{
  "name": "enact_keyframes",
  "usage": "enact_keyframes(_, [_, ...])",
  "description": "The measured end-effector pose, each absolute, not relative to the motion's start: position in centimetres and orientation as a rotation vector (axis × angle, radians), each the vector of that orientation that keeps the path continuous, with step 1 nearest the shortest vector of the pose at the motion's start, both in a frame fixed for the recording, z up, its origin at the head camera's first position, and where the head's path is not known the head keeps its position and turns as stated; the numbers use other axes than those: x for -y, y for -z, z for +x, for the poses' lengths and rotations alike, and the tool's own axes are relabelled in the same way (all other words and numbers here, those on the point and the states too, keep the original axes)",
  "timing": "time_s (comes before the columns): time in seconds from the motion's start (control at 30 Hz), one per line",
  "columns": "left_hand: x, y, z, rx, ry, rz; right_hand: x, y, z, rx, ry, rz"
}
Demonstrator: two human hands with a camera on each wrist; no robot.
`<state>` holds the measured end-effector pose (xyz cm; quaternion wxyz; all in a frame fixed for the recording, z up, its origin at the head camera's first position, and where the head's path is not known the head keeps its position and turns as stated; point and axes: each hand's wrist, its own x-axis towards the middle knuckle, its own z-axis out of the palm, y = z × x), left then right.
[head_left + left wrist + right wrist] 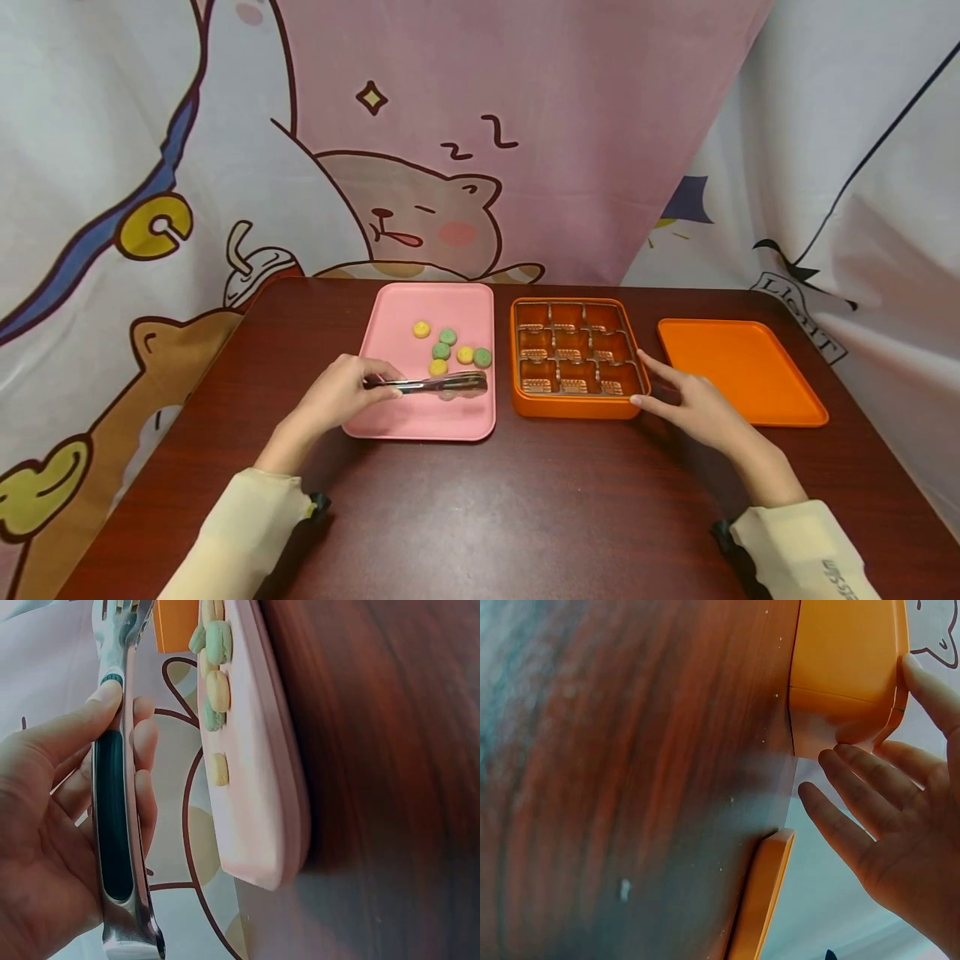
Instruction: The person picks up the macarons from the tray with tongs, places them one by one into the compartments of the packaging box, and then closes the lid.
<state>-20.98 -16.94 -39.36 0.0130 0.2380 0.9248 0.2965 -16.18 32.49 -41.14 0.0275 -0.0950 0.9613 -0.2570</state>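
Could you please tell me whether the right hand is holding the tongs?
No, the left hand grips the tongs, while the right hand touches the orange box.

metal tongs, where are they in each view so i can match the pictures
Head: metal tongs in the left hand, over the pink tray, just left of centre.
Left wrist: left of centre, running top to bottom.
Right wrist: not in it.
Shared landmark: dark wooden tabletop.

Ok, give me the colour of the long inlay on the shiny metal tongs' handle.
Dark teal-green; the handle inlay shows best in the left wrist view.
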Motion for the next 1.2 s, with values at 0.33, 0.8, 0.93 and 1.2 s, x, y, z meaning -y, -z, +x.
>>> enact_keyframes(0.33, [15.4, 38.8, -21.8, -2.845, -0.986, 0.773, -32.5, 41.0, -16.2, -2.963, 0.782, -0.296])
enact_keyframes(0.8, [12.6, 38.1, -22.9, -2.829, -0.994, 0.833, -32.6, 41.2, -16.1, -2.974, 0.794, -0.300])
enact_keyframes(0.93, [11.9, 38.2, -23.1, -2.832, -0.989, 0.840, -32.5, 41.2, -16.1, -2.976, 0.790, -0.297])
enact_keyframes(1.2, [10.8, 38.5, -23.6, -2.837, -0.950, 0.883, -32.5, 41.2, -16.1, -2.971, 0.788, -0.290])
